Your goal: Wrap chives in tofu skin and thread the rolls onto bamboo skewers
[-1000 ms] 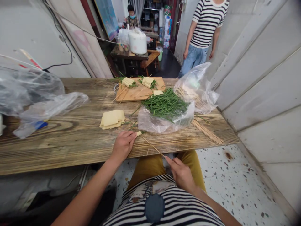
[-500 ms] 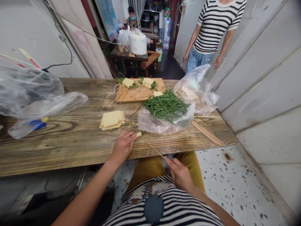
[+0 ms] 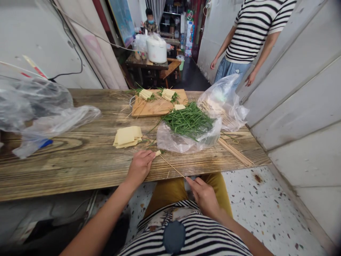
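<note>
Near the front edge of the wooden table, my left hand is closed on a small tofu-skin roll with green showing at its end. My right hand grips the lower end of a thin wooden skewer, whose far end meets the roll; how deep it goes I cannot tell. Beyond my left hand lies a stack of pale yellow tofu-skin sheets. Cut green chives are heaped on a clear plastic bag in front of me. Loose skewers lie to the right.
Finished-looking skewered rolls rest on a cutting board at the back of the table. A plastic bag of skewers stands at the back right. Crumpled plastic covers the left side. A person in a striped shirt stands beyond.
My hands keep almost the same pose on the roll and skewer. The standing person has shifted to the right. The plastic on the left now covers more of the blue item.
</note>
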A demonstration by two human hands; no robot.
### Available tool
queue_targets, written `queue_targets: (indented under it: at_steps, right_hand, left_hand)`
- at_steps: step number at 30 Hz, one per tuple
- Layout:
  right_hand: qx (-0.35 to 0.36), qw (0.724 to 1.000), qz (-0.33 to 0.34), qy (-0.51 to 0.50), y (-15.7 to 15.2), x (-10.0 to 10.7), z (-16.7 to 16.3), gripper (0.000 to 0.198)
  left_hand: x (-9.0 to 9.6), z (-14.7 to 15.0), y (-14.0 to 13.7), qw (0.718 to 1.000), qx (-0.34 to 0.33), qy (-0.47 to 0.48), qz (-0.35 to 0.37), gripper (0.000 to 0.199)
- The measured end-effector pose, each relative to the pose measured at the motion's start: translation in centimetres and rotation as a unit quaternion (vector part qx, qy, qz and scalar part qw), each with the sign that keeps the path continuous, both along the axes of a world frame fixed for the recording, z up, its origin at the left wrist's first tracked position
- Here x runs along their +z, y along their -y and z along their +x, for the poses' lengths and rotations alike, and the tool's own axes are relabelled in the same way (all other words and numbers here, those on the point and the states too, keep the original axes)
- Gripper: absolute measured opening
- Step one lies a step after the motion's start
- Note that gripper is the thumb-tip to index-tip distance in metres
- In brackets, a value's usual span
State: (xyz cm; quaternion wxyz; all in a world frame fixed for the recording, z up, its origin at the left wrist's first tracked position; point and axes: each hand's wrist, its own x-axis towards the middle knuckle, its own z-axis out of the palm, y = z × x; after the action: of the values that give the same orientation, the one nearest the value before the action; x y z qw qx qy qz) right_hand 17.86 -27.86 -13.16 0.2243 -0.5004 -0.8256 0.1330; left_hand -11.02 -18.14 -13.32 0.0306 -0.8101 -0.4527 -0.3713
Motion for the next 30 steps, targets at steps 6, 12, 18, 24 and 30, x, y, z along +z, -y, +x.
queue_targets:
  at_steps: [6, 12, 18, 24, 30]
  right_hand:
    - [0.026, 0.999, -0.010, 0.014, -0.5, -0.1, -0.2, 0.041]
    - [0.030, 0.998, -0.003, 0.050, -0.6, 0.0, -0.4, 0.044]
    - [0.035, 0.994, -0.024, 0.101, -1.3, 0.7, -1.0, 0.045]
    - [0.028, 0.984, -0.080, 0.159, -2.6, 2.1, -2.7, 0.047]
    - [0.017, 0.976, -0.109, 0.188, -4.3, 3.2, -4.7, 0.047]
  left_hand:
    - [0.2, 0.2, 0.1, 1.000, -0.003, 0.001, 0.005, 0.018]
    - [0.3, 0.2, 0.1, 1.000, -0.002, -0.002, 0.006, 0.020]
    - [0.1, 0.2, 0.1, 1.000, -0.004, 0.010, 0.011, 0.019]
    - [0.3, 0.3, 0.2, 1.000, -0.002, 0.009, 0.004, 0.022]
    - [0.4, 0.3, 0.2, 1.000, -0.002, 0.006, -0.005, 0.022]
